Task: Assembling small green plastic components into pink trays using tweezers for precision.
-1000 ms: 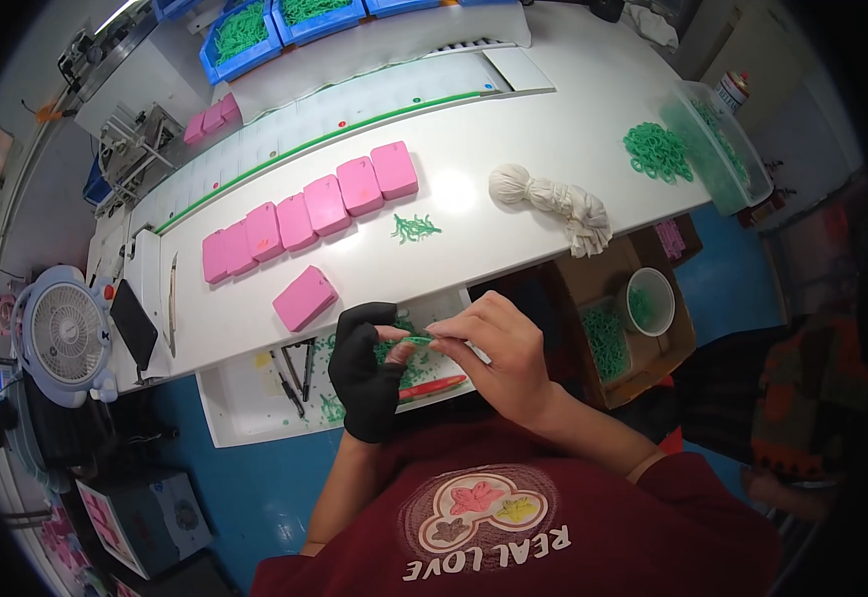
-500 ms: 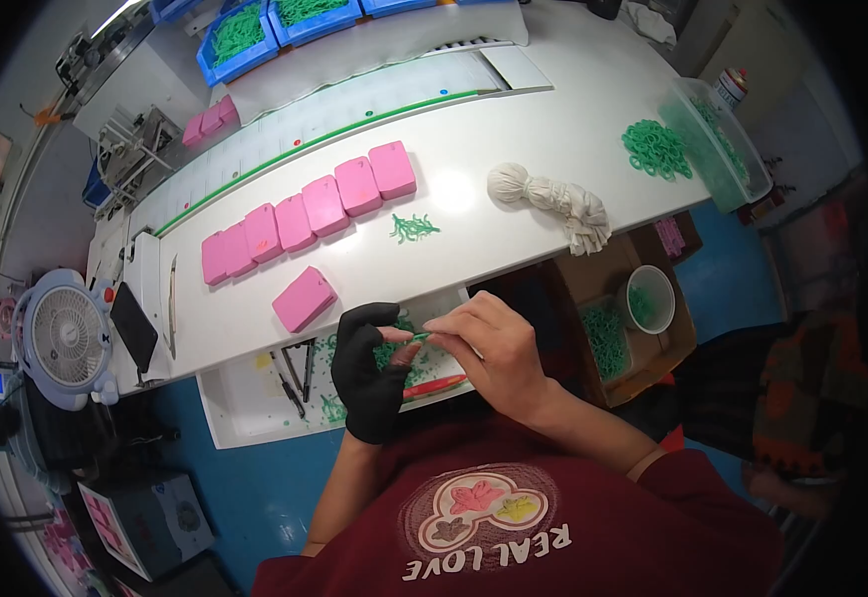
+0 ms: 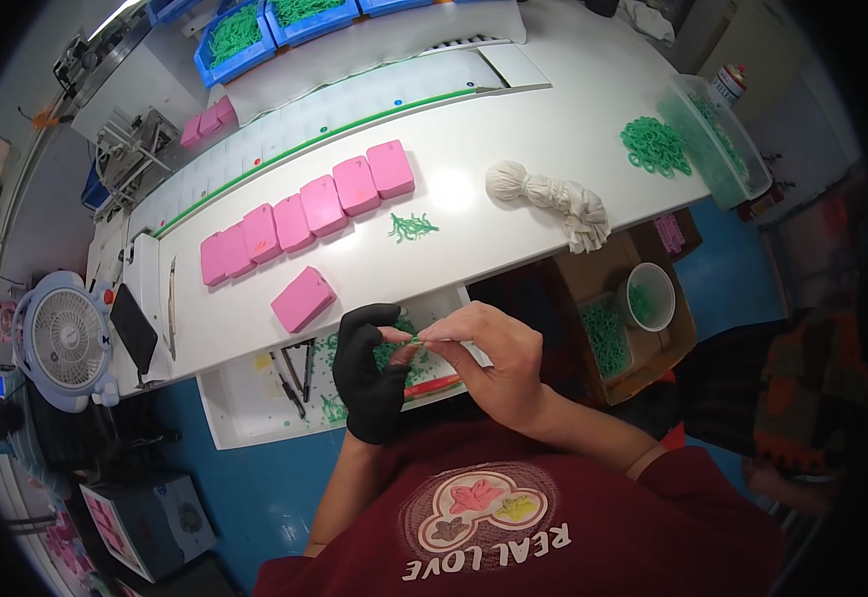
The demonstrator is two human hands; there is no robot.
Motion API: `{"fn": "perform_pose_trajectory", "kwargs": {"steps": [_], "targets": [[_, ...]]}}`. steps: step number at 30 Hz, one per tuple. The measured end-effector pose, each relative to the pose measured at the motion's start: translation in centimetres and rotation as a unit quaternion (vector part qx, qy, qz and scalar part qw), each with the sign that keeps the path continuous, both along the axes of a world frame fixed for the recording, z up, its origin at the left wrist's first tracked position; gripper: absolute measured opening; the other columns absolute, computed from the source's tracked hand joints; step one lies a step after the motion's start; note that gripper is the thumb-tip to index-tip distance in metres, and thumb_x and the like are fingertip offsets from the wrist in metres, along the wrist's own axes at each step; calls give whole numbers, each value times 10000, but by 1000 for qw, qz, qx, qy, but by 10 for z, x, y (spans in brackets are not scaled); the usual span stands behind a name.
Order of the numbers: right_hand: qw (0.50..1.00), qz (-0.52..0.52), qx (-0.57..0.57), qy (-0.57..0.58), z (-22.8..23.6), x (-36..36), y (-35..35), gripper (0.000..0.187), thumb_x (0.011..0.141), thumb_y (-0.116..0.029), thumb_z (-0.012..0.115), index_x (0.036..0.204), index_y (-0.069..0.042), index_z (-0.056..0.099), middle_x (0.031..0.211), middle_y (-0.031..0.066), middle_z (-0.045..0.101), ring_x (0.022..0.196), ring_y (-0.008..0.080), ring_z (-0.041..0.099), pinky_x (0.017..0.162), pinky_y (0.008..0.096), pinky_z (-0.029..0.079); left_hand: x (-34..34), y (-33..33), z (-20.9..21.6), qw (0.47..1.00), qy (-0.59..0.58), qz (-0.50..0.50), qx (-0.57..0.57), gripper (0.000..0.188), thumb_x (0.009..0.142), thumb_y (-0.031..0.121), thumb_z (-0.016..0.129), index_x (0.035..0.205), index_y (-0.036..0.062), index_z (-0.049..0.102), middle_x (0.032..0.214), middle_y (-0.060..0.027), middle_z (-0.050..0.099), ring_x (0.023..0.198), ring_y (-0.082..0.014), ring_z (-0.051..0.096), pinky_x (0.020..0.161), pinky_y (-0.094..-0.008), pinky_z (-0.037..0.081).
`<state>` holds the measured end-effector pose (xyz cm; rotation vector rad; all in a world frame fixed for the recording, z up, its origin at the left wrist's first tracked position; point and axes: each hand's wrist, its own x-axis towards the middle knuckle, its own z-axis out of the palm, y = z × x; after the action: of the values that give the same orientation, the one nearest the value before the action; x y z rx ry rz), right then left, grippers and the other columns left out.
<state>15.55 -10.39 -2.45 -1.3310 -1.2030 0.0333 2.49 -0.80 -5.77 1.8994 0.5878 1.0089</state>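
My left hand (image 3: 366, 368) wears a black glove with bare fingertips; its thumb and forefinger are closed in a pinch. Bare and also pinching, my right hand (image 3: 494, 360) meets it over the open drawer. Between the fingertips is a small green plastic piece (image 3: 416, 341), mostly hidden, so its exact shape cannot be made out. Below the hands, the white drawer (image 3: 230, 406) holds loose green pieces, dark pens and a red-handled tool (image 3: 434, 386). A single pink block (image 3: 303, 299) lies on the table just beyond my left hand.
A row of pink blocks (image 3: 293, 222), a small green pile (image 3: 413, 227) and a tied white cloth bundle (image 3: 553, 202) lie on the table. A green heap (image 3: 655, 145) sits beside a clear bin (image 3: 718, 149). Behind runs a conveyor (image 3: 285, 134); a fan (image 3: 68, 338) stands left.
The coloured dots on the conveyor have shifted to the left. My right hand has moved slightly left, closer to the left fingertips. The left hand stays nearly in place.
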Motion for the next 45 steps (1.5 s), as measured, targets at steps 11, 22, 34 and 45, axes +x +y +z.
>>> {"fn": "perform_pose_trajectory", "kwargs": {"steps": [11, 22, 34, 45], "targets": [[1000, -1, -7, -2, 0, 1, 0, 166, 779, 11, 736, 915, -54, 667, 781, 96, 662, 696, 266, 658, 610, 333, 517, 0, 0, 2, 1000, 14, 4, 23, 173, 725, 15, 761, 845, 25, 637, 1039, -125, 621, 971, -240, 600, 859, -343, 465], [1000, 8, 1, 0, -1, 1, 0, 164, 789, 13, 732, 924, -54, 667, 781, 93, 665, 689, 258, 655, 608, 328, 516, 0, -1, 1, 1000, 0, -4, -1, 162, 738, 34, 766, 852, 22, 651, 1039, -136, 622, 964, -250, 612, 842, -347, 477], [1000, 3, 3, -6, 0, 0, 1, 158, 782, 15, 735, 905, -52, 662, 774, 91, 658, 689, 260, 653, 604, 332, 512, -1, 0, 1, 1000, 2, -7, 2, 158, 739, 39, 768, 843, 16, 652, 1044, -136, 622, 978, -251, 608, 849, -349, 475], [1000, 8, -7, -27, 4, -1, 0, 163, 780, 35, 717, 910, -42, 656, 759, 95, 637, 688, 270, 638, 604, 346, 503, -2, -3, -1, 999, -2, -9, -38, 141, 777, 34, 743, 839, 1, 621, 1085, -113, 590, 1019, -204, 559, 905, -320, 425]]}}
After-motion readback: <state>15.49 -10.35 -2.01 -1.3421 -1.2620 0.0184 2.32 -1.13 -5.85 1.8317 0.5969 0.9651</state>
